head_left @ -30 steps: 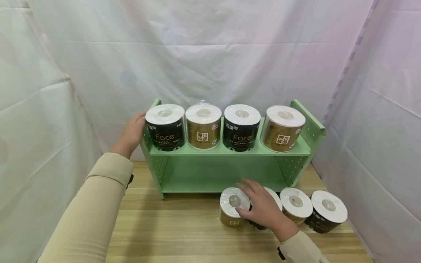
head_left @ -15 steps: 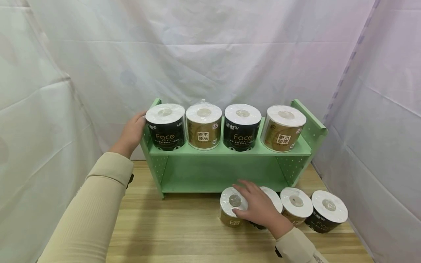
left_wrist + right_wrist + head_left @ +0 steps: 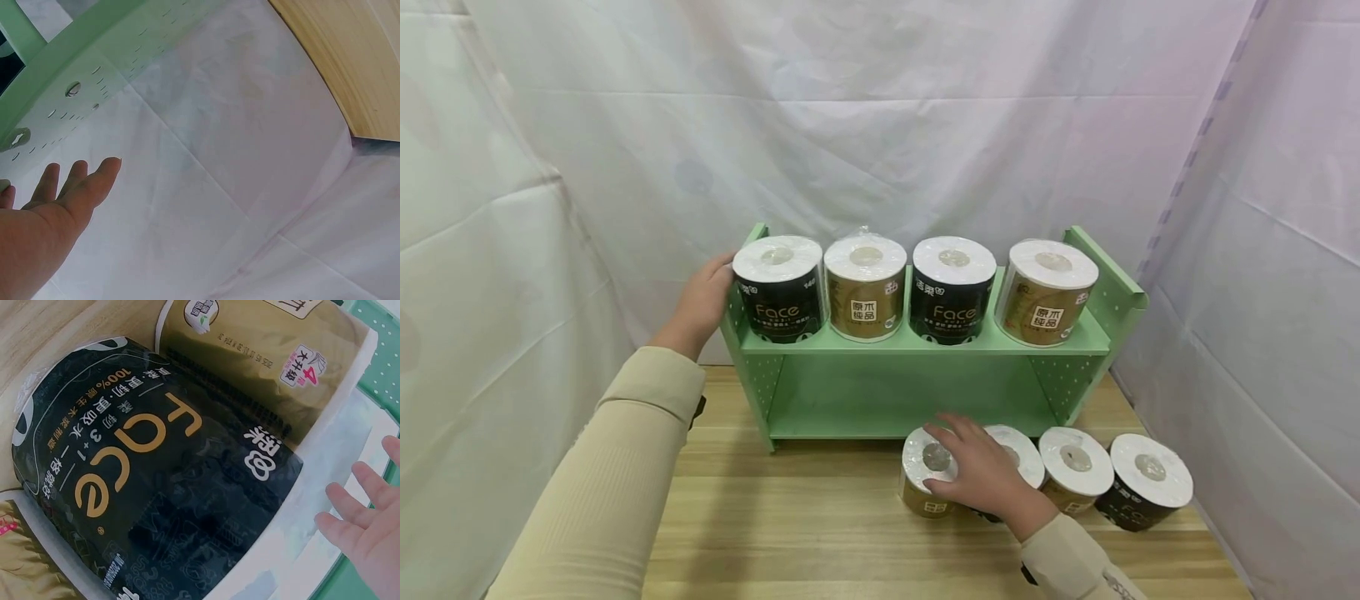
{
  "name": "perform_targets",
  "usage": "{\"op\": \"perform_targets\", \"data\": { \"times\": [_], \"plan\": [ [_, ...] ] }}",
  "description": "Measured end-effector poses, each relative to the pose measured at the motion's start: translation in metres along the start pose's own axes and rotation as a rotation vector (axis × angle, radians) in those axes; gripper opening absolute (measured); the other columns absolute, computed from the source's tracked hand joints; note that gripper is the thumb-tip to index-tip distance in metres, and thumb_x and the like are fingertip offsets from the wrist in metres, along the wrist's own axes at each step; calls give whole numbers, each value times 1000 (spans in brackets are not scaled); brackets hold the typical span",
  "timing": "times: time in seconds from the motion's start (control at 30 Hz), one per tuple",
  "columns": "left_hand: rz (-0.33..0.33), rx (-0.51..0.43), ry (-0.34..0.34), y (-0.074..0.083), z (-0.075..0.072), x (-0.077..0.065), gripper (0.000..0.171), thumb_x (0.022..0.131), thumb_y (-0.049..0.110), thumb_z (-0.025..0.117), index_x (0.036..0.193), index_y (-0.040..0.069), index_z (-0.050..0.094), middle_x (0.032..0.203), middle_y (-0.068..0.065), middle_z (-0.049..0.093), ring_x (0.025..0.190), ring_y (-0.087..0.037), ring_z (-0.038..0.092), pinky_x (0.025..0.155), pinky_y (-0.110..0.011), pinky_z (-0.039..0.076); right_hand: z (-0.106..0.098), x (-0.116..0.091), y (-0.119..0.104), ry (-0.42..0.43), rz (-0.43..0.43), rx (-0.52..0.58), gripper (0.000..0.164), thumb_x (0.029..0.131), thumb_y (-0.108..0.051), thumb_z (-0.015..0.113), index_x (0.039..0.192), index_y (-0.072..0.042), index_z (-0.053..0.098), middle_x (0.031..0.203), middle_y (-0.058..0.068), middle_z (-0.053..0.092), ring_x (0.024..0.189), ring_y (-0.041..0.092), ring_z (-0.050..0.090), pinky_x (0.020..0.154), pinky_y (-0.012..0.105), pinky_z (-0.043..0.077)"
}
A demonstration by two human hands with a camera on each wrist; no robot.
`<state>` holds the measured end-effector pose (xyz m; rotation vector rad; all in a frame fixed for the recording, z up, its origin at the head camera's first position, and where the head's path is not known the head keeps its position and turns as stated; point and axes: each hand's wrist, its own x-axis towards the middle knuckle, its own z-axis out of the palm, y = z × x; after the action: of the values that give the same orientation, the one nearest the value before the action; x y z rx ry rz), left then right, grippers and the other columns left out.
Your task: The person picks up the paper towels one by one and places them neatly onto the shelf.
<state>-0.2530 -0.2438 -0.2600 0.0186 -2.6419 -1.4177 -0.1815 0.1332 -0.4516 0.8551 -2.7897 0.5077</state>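
Observation:
At the left end of the green shelf rack (image 3: pixel 925 351), my left hand (image 3: pixel 695 304) lies beside the side panel, fingertips right at its upper edge. The left wrist view shows its fingers (image 3: pixel 84 187) extended. Spread fingers of my right hand (image 3: pixel 981 467) hover over two toilet paper rolls on the table, a gold-wrapped one (image 3: pixel 927 502) and a black-wrapped one (image 3: pixel 1027 457); the hand partly hides both. In the right wrist view the black roll (image 3: pixel 187 487) stands against the gold roll (image 3: pixel 250 362), with the right fingertips (image 3: pixel 334 525) over the white tops.
The upper shelf bears a black roll (image 3: pixel 781 308), a gold roll (image 3: pixel 865 312), another black roll (image 3: pixel 951 310) and another gold roll (image 3: pixel 1043 308). Right of my right hand stand a gold roll (image 3: pixel 1075 467) and a black roll (image 3: pixel 1138 500). White cloth (image 3: pixel 880 150) surrounds the wooden table (image 3: pixel 820 533).
My right hand has drifted slightly left and down over the rolls, uncovering more of the black roll's top. The left hand and the rolls stay in place.

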Motion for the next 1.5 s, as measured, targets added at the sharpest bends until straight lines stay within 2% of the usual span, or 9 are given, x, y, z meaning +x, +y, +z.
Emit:
{"op": "perform_targets", "data": {
  "times": [0.27,0.6,1.5],
  "plan": [
    [4,11,4,0,-1,0,58,103,35,16,154,9,23,159,-16,18,146,-38,12,116,-58,12,7,4,1,-51,-3,14,76,72,-46,80,136,-13,55,139,16,48,128,39,45,100,53,43],
    [-7,9,-3,-1,1,0,58,103,37,16,154,10,22,159,-14,18,146,-37,13,116,-60,13,12,8,1,-130,-39,-29,79,71,-46,80,136,-11,53,139,19,47,128,40,45,100,53,43],
    [-2,22,8,0,1,2,58,102,36,16,154,10,24,159,-14,21,146,-37,15,116,-59,15,18,15,-1,-236,5,-10,78,71,-44,78,138,-12,52,142,19,44,131,41,41,101,56,41]
  ]
}}
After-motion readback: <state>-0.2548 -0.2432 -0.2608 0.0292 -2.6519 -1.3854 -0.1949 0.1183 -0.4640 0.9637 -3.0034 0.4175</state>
